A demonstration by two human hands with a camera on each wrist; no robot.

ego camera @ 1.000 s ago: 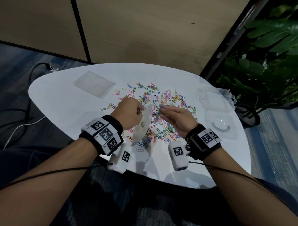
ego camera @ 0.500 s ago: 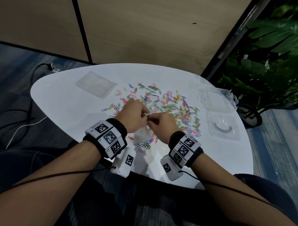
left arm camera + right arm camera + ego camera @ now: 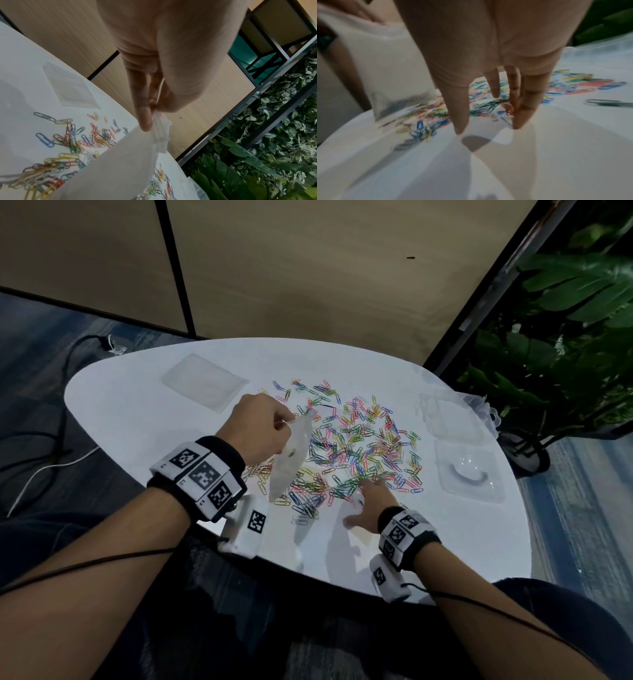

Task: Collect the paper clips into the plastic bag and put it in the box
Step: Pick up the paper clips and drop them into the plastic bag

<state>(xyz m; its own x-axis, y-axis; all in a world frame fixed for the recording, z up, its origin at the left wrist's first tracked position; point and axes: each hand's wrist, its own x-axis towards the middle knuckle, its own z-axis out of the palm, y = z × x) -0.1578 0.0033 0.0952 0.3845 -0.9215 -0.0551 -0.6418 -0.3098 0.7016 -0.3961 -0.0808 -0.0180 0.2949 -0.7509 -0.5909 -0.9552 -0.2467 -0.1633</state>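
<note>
Several coloured paper clips (image 3: 352,446) lie scattered across the middle of the white table (image 3: 130,419). My left hand (image 3: 284,422) pinches the top edge of a small clear plastic bag (image 3: 289,463), which hangs over the pile's left side with a clip or two inside. In the left wrist view, thumb and forefinger (image 3: 145,119) squeeze the bag (image 3: 120,162) at its mouth. My right hand (image 3: 363,498) is open, fingers spread downward at the pile's near edge; in the blurred right wrist view its fingertips (image 3: 520,119) touch the clips (image 3: 489,105). The clear open box (image 3: 469,474) sits at the right.
A flat stack of spare clear bags (image 3: 205,381) lies at the table's far left. More clear plastic packaging (image 3: 448,419) lies behind the box near the right edge. Potted plants (image 3: 565,354) stand to the right, and cables (image 3: 41,467) run across the floor on the left.
Both hands were together at the bag's mouth. The right hand has since left the bag and dropped to the near edge of the pile; the left hand has raised the bag farther away.
</note>
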